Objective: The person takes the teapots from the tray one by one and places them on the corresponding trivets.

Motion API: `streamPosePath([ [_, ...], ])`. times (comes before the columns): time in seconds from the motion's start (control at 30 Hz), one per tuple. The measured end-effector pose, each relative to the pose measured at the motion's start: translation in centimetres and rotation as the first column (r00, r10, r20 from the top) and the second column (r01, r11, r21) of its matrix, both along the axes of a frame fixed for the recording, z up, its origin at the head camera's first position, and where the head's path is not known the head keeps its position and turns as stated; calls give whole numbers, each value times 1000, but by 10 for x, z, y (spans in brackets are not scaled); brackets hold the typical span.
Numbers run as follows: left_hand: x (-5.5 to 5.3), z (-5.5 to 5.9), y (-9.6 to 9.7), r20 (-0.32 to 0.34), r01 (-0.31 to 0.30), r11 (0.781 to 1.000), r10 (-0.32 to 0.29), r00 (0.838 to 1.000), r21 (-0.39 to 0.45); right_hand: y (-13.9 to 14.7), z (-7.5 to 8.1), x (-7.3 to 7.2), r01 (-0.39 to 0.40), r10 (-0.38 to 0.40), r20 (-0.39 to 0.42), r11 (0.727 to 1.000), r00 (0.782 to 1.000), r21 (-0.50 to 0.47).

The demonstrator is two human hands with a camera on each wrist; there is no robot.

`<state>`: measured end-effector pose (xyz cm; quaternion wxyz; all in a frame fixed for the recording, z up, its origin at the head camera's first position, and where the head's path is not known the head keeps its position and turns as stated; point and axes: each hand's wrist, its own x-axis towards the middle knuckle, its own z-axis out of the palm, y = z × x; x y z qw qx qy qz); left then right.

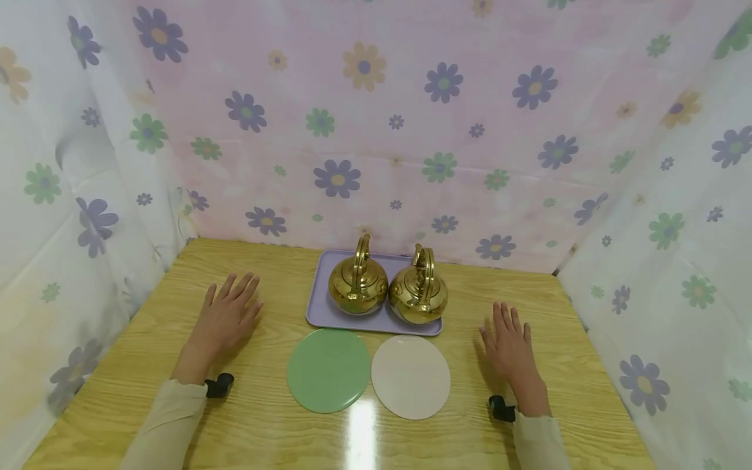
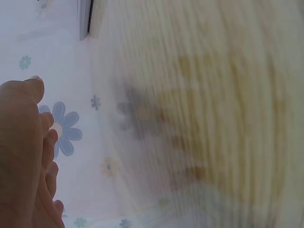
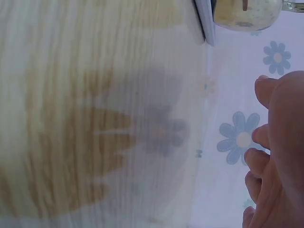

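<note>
Two shiny gold teapots stand side by side on a lavender tray: the left teapot (image 1: pixel 343 292) and the right teapot (image 1: pixel 411 303), their handles upright. The tray (image 1: pixel 318 307) lies at the back of the table. In front of it are a green round plate (image 1: pixel 329 371) and a pale pinkish round plate (image 1: pixel 411 377). My left hand (image 1: pixel 224 320) is held palm down left of the tray, fingers straight and holding nothing. To the right of the tray, my right hand (image 1: pixel 510 346) is likewise flat with fingers extended. The wrist views show both hands apart from the tabletop.
The wood-grain table (image 1: pixel 264 431) carries all these things. A flowered pink cloth (image 1: pixel 388 143) hangs behind it, and white flowered cloths close the left side (image 1: pixel 111 274) and the right side (image 1: pixel 664 313). A black wrist device (image 1: pixel 220 385) sits under each wrist.
</note>
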<state>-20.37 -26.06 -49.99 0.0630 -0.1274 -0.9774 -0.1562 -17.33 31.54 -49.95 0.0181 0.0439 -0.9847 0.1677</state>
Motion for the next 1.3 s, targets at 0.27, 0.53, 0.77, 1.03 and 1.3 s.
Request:
streamPosePath([
  [0.27,4,5,2,-14,10,1000,-10,1000,-17,-3,6,9,-7,7,-17,1000,1000,-10],
  [0.53,6,5,2,-52,31,999,-33,998,-23,-10,15,19,-31,29,-57,999,998,-41],
  [0.77,10,8,9,-67,48,999,-50,996,-25,-17,23,30,-55,49,-117,997,992,-47],
  [1.03,10,5,17,-112,111,993,-114,987,-32,-22,21,40,-124,98,-291,990,952,-73],
  [1.3,8,-2,19,-157,168,985,-172,973,-36,-30,14,41,-186,135,-463,980,876,-66],
])
